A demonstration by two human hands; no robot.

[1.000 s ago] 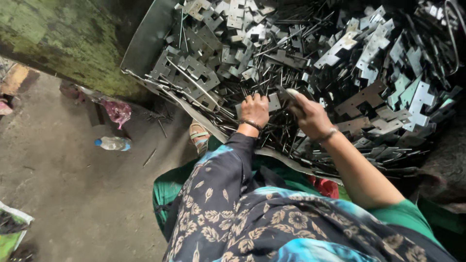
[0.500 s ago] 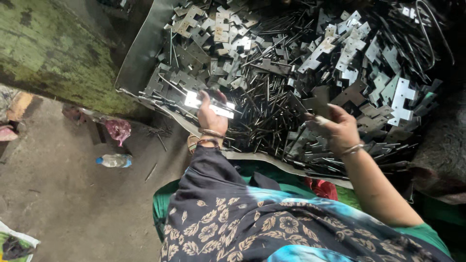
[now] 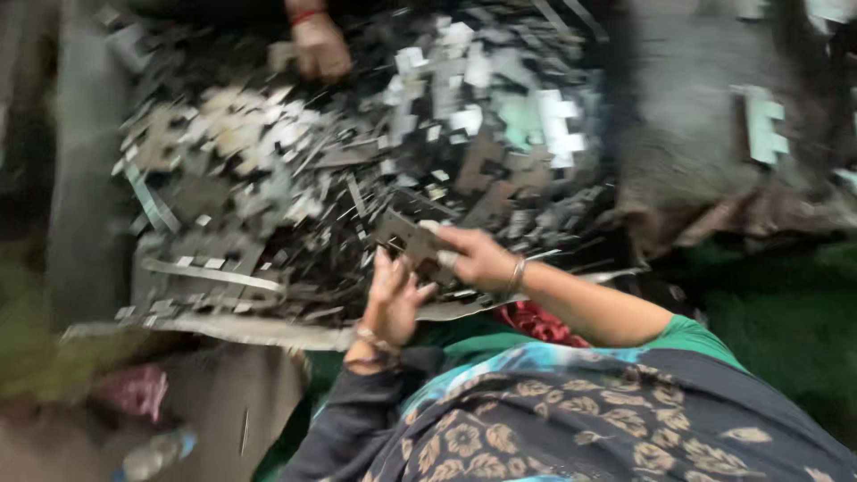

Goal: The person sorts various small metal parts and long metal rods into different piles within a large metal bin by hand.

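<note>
Far left: a blurred bottle (image 3: 152, 457) and a pink rag (image 3: 134, 393) low on the floor, well apart from the work. Above them, a tray (image 3: 85, 178) heaped with scrap (image 3: 268, 178), thin strips and notched plates lying every way, some poking over the near lip. At the near rim, left hand (image 3: 391, 299) raised, fingers half spread, palm toward a flat notched plate (image 3: 406, 241); touching its lower edge or just short of it, too smeared to tell. Right hand (image 3: 478, 259) just beside, closed on that plate's right end, thumb over the top, bangle at the wrist. Plate held tilted above the heap's near edge, close in front of the body. Top centre, another person's hand (image 3: 320, 46) resting on the far side of the heap, well apart. Far right, a grey sack (image 3: 714, 116) with one loose plate (image 3: 763, 125) on it. Likely risks: cut fingers from raw stamped edges, bare skin with no gloves; strips snagging a sleeve; pieces sliding off the near lip onto the lap if the heap is disturbed. Open room scant: some over the lap and toward the sack, little on the left, none across the tray.
</note>
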